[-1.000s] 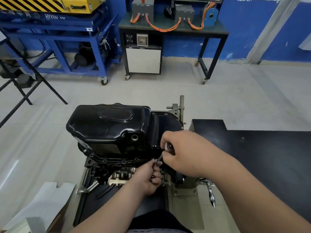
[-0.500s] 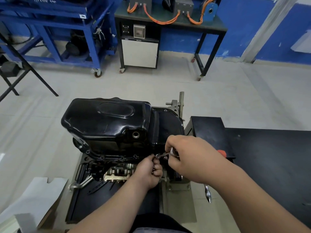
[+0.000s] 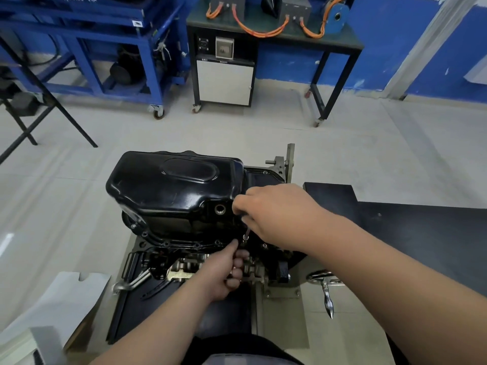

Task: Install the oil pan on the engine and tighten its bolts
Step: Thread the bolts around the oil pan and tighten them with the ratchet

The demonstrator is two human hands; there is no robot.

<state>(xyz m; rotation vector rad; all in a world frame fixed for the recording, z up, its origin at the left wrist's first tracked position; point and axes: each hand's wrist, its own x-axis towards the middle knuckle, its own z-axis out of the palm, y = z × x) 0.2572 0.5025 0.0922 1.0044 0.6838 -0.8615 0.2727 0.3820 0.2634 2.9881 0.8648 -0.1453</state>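
A glossy black oil pan (image 3: 168,188) sits on top of the upturned engine (image 3: 200,267), its flange lined with several bolts (image 3: 196,245). My right hand (image 3: 274,214) is closed around a small metal wrench (image 3: 245,235), whose shaft points down at the pan's near flange. My left hand (image 3: 226,270) is curled just below, fingertips pinching at the tool's lower end by the flange. The tool's head is hidden under my right hand.
The engine rests on a stand with a crank handle (image 3: 326,293) at the right. A black table (image 3: 427,233) lies to the right, white cardboard (image 3: 52,304) at lower left. Blue racks (image 3: 87,48) and a black bench (image 3: 276,40) stand across the floor.
My right hand has swung the wrench from lying sideways to pointing down and moved a little up and left over the pan. The left hand stays at the flange.
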